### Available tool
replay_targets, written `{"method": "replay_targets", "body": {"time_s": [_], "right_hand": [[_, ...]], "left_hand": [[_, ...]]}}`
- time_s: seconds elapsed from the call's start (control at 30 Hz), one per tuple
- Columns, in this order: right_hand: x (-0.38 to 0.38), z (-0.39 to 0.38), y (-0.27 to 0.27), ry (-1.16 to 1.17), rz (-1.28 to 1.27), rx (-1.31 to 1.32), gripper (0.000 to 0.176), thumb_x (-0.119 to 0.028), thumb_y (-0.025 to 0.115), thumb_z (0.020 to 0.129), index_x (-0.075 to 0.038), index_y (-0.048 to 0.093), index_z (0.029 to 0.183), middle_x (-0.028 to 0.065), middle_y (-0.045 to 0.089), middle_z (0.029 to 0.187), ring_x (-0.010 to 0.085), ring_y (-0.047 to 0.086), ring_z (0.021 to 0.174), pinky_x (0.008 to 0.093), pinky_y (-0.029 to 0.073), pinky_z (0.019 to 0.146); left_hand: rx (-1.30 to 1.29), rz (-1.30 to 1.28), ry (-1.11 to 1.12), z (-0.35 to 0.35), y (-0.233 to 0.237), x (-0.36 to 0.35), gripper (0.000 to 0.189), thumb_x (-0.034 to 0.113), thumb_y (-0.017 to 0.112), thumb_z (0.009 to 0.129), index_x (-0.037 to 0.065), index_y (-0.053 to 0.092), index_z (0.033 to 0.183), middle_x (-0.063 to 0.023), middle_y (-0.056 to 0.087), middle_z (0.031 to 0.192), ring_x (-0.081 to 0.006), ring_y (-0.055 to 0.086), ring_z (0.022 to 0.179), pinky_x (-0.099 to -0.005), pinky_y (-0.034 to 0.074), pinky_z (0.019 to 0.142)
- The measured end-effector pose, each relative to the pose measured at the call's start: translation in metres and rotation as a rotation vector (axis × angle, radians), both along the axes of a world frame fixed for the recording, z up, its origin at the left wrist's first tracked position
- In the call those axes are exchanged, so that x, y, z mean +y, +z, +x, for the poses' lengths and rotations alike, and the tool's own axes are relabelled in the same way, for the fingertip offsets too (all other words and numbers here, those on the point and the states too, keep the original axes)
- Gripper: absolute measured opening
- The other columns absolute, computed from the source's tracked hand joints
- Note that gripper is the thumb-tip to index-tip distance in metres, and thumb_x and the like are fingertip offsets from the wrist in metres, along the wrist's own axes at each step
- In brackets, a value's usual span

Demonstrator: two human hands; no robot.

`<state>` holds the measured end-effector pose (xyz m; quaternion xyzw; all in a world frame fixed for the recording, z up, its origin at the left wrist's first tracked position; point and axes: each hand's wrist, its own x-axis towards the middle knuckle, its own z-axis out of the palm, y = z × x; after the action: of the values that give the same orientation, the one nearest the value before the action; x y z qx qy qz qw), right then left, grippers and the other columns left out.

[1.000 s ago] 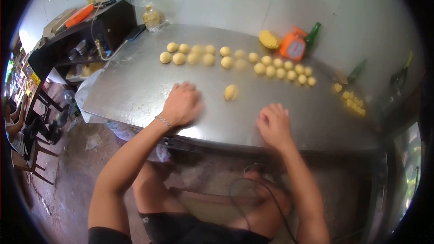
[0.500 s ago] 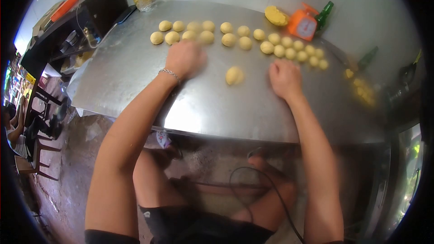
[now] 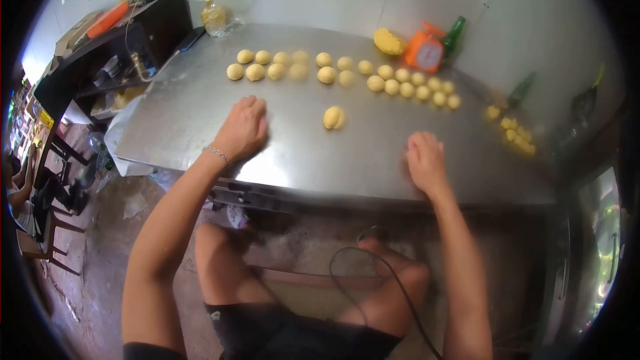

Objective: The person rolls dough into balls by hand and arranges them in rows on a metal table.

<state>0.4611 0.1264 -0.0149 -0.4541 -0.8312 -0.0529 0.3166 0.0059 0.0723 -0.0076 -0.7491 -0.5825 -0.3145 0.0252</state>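
A: Where are the hands?
B: Over the near part of the metal desk (image 3: 373, 167), well apart. The left hand (image 3: 241, 128) is half curled, palm down; the right hand (image 3: 425, 159) is bent in too, more like a loose fist.

A: Holding anything?
B: I can't tell. The undersides of both are hidden from here.

A: And the dough lump (image 3: 333, 118)?
B: On the desk between the hands and a little farther back, touching neither. It has a crease down it.

A: What's around it?
B: Beyond it, yellow balls (image 3: 255, 72) run in two rough rows, with smaller ones to the right. Behind those are a big dough piece (image 3: 389, 41), an orange scale (image 3: 425, 53) and a green bottle (image 3: 454, 35), close together by the wall. Small scraps (image 3: 521, 139) lie at the far right.

A: Anything in the way?
B: The rows block a straight path from the hands to the scale. At the back left corner sits a jar (image 3: 214, 19), beside a dark shelf (image 3: 170, 23). Below the near edge, a black cable (image 3: 402, 287) loops before the person's legs.
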Motion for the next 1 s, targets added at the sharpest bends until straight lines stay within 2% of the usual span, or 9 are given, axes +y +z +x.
{"method": "replay_targets", "body": {"time_s": [0.1,0.23,0.33,0.43,0.53,0.67,0.7,0.9,1.0], "right_hand": [[-0.029,-0.028,0.009,0.050,-0.064,0.014,0.009,-0.018,0.061,0.090,-0.009,0.064,0.090,0.0148,0.066,0.096,0.0396,0.060,0.098,0.0532,0.043,0.086],[-0.031,-0.070,0.015,0.099,-0.112,0.031,0.011,-0.018,0.064,0.088,-0.008,0.064,0.083,0.0135,0.066,0.092,0.0387,0.060,0.096,0.0516,0.043,0.085],[-0.014,-0.092,0.012,0.086,-0.056,0.031,0.013,-0.020,0.065,0.089,-0.009,0.065,0.082,0.0124,0.067,0.088,0.0383,0.062,0.093,0.0516,0.045,0.083],[0.008,-0.103,0.013,0.057,-0.028,0.001,0.017,-0.022,0.065,0.091,-0.009,0.065,0.081,0.0126,0.068,0.086,0.0382,0.063,0.091,0.0526,0.046,0.081],[0.031,-0.104,0.011,0.004,-0.045,-0.025,0.019,-0.025,0.065,0.093,-0.009,0.067,0.081,0.0140,0.070,0.087,0.0388,0.065,0.091,0.0538,0.047,0.081],[0.068,-0.094,0.006,-0.065,-0.015,-0.027,0.023,-0.028,0.063,0.094,-0.008,0.069,0.085,0.0163,0.072,0.091,0.0408,0.067,0.094,0.0556,0.049,0.085],[0.079,-0.088,0.006,-0.086,-0.007,-0.050,0.024,-0.028,0.063,0.095,-0.007,0.069,0.086,0.0174,0.072,0.092,0.0418,0.067,0.094,0.0557,0.050,0.084],[0.092,-0.029,0.015,-0.195,-0.118,-0.141,0.025,-0.027,0.060,0.094,-0.005,0.070,0.090,0.0213,0.072,0.096,0.0460,0.068,0.094,0.0565,0.052,0.082],[0.075,0.002,0.014,-0.232,-0.130,-0.196,0.023,-0.024,0.055,0.095,-0.008,0.072,0.095,0.0189,0.073,0.102,0.0425,0.068,0.101,0.0575,0.051,0.086]], "left_hand": [[0.056,-0.042,-0.099,0.027,0.007,-0.015,0.020,0.019,0.060,0.087,0.000,0.062,0.090,-0.0232,0.062,0.096,-0.0412,0.058,0.099,-0.0518,0.049,0.094],[0.013,-0.026,-0.113,0.060,0.005,0.008,0.025,0.021,0.061,0.083,0.000,0.065,0.070,-0.0205,0.063,0.084,-0.0386,0.059,0.093,-0.0512,0.050,0.090],[0.045,-0.002,-0.033,0.073,0.006,0.026,0.025,0.022,0.062,0.085,0.001,0.066,0.072,-0.0211,0.064,0.084,-0.0395,0.061,0.090,-0.0517,0.051,0.088],[0.109,-0.194,0.061,0.079,0.023,0.043,0.028,0.027,0.062,0.091,0.002,0.072,0.084,-0.0221,0.073,0.099,-0.0405,0.066,0.104,-0.0513,0.050,0.097],[0.060,-0.206,0.100,0.076,0.022,0.062,0.026,0.027,0.063,0.091,0.003,0.073,0.086,-0.0231,0.073,0.099,-0.0423,0.068,0.100,-0.0526,0.050,0.095],[-0.013,-0.096,0.162,0.060,0.010,0.087,0.026,0.022,0.064,0.090,0.001,0.070,0.077,-0.0247,0.071,0.085,-0.0429,0.067,0.080,-0.0544,0.055,0.079],[0.013,-0.085,0.177,0.054,0.009,0.093,0.025,0.022,0.063,0.091,0.001,0.072,0.081,-0.0243,0.072,0.084,-0.0429,0.068,0.079,-0.0539,0.056,0.079],[0.092,-0.077,0.254,0.022,0.012,0.081,0.025,0.026,0.061,0.096,0.003,0.072,0.096,-0.0215,0.073,0.099,-0.0401,0.069,0.099,-0.0523,0.055,0.089],[0.125,-0.099,0.228,0.002,0.018,0.053,0.020,0.020,0.059,0.099,0.001,0.066,0.099,-0.0215,0.068,0.103,-0.0391,0.065,0.105,-0.0504,0.053,0.094]]}}
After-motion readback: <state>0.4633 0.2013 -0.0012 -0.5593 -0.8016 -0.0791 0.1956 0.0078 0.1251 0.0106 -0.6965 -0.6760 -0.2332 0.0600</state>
